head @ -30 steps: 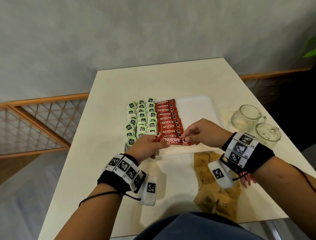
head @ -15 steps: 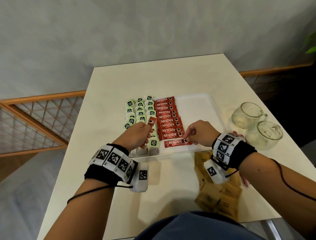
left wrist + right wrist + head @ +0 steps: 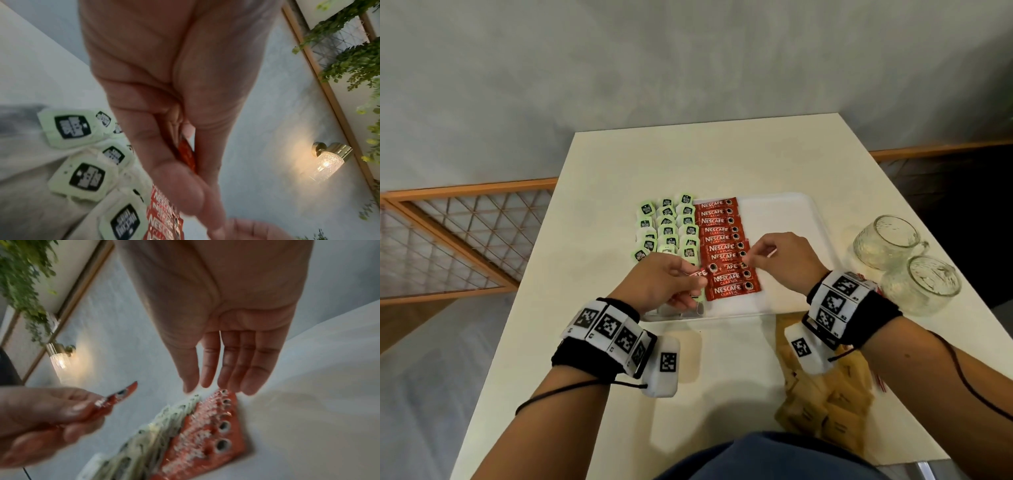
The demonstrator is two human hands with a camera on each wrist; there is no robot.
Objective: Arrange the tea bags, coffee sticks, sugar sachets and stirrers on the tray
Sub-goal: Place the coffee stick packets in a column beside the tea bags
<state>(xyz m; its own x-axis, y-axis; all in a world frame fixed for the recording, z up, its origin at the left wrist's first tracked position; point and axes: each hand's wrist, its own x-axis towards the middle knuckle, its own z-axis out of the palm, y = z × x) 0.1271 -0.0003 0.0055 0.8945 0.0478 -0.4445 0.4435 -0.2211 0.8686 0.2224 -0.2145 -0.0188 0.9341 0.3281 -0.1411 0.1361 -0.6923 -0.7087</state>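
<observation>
A white tray [image 3: 787,202] holds columns of green-labelled tea bags [image 3: 668,226] on its left and a column of red coffee sticks [image 3: 722,240] beside them. My left hand [image 3: 697,278] pinches one more red coffee stick [image 3: 703,272] just above the column's lower left; the left wrist view shows this stick [image 3: 186,151] between thumb and fingers. My right hand [image 3: 750,255] hovers over the column's right side. Its fingers [image 3: 252,369] are straight and hold nothing. Brown sugar sachets [image 3: 828,404] lie on the table in front of the tray. Red-and-white stirrers [image 3: 879,383] peek out under my right wrist.
Two clear glass mugs [image 3: 883,240] [image 3: 924,284] stand right of the tray. The tray's right half [image 3: 787,233] is bare. The cream table [image 3: 688,161] ends at a grey wall behind and at a wooden lattice rail [image 3: 458,233] on the left.
My left hand carried its coffee stick right, from over the tea bags to the coffee column. My right hand let go of the nearest stick, rose and straightened its fingers.
</observation>
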